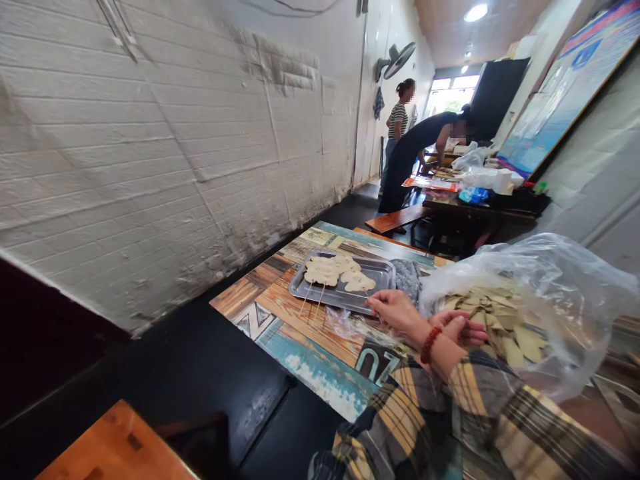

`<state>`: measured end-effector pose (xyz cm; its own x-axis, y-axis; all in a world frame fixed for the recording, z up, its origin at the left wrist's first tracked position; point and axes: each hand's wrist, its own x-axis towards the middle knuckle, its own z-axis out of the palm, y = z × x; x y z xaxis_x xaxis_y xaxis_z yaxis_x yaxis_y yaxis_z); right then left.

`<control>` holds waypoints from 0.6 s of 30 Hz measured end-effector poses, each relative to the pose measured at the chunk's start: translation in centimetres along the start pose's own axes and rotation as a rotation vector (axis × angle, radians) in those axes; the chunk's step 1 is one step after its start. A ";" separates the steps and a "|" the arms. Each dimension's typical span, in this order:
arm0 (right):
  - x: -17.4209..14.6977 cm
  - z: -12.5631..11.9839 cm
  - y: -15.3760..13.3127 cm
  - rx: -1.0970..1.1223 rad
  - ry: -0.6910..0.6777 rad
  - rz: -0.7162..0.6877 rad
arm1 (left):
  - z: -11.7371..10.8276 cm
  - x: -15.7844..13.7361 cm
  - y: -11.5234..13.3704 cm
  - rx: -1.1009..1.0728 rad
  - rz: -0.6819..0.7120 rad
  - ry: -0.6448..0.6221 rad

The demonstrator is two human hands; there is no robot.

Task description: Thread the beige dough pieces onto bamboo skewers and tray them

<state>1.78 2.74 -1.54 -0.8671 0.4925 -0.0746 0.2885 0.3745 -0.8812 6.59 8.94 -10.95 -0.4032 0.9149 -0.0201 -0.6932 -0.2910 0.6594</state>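
My right hand (393,310), with a red bead bracelet at the wrist, reaches left across the other arm to the metal tray (296,288). Its thumb and fingers pinch the stick end of a skewer (359,283) of pale flat pieces at the tray's near right edge. More skewered pieces (323,271) lie on the tray, two sticks jutting over its front rim. Behind the right wrist, my left hand (467,328) is partly hidden, fingers stretched toward loose pale slices (493,317) in a clear plastic bag (575,287). I see nothing held in it.
The tray stands on a patterned table (280,293). A grey cloth (407,277) lies beside the tray, and crumpled clear film (345,325) in front. An orange stool (117,447) is at lower left. Farther off, one person (417,150) bends over another table; another (399,120) stands behind.
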 end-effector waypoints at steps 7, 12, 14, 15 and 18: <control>4.4 6.2 -1.1 0.140 -0.046 0.246 | -0.1 0.1 -0.7 0.012 -0.035 0.017; 4.9 8.9 -1.5 0.184 -0.120 0.350 | 0.2 -0.1 -0.5 0.022 -0.052 0.044; 5.1 9.4 -1.4 0.193 -0.122 0.361 | 0.2 -0.2 -0.3 0.017 -0.055 0.050; 5.1 9.5 -1.3 0.197 -0.121 0.362 | 0.3 -0.3 -0.2 0.016 -0.057 0.054; 5.2 9.7 -1.2 0.206 -0.109 0.349 | 0.4 -0.5 0.0 0.023 -0.070 0.063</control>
<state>-7.03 -2.78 -5.43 -0.7728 0.4717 -0.4246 0.4950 0.0293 -0.8684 6.98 8.59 -10.65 -0.3914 0.9132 -0.1136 -0.7075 -0.2196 0.6717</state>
